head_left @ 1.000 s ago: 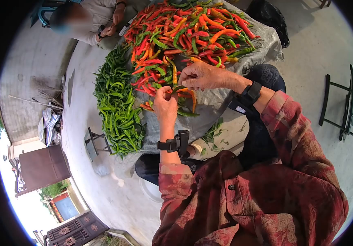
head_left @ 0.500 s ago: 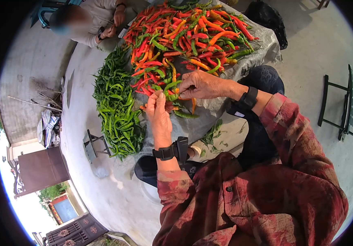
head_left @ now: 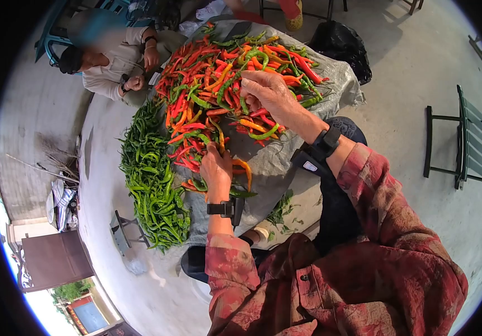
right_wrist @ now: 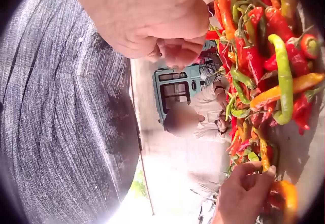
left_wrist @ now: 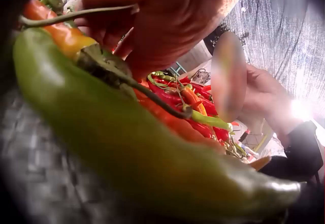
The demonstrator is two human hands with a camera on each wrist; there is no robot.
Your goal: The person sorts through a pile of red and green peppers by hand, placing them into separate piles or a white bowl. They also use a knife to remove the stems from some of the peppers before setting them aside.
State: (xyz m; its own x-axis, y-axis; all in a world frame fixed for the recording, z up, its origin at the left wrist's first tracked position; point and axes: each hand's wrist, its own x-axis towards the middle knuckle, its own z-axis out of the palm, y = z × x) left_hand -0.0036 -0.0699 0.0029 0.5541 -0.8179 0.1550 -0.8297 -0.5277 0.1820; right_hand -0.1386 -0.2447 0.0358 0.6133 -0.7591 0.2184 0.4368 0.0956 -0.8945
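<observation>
My left hand (head_left: 217,173) is low at the near side of a heap of red, orange and green chili peppers (head_left: 196,115). Its thumb and index finger pinch the end of a yellow-orange chili pepper (right_wrist: 264,153). A large green chili pepper (left_wrist: 127,132) and an orange one (left_wrist: 66,36) lie close by it in the left wrist view. My right hand (head_left: 274,96) is raised over the heap, fingers bent inward. I cannot tell whether it holds anything. A green chili pepper (right_wrist: 282,76) rests across an orange one on the near part of the heap.
A pile of green chilies (head_left: 157,196) lies left of the mixed heap on a grey sheet (head_left: 269,173). Another person (head_left: 109,73) sits at the far left. A black bag (head_left: 341,50), a folding chair (head_left: 473,137) and a small stool (head_left: 120,232) stand around.
Half a second ago both hands were together at a green chili pepper. The right hand has since risen away over the heap, and the left has dropped to the peppers. The head view has tilted up.
</observation>
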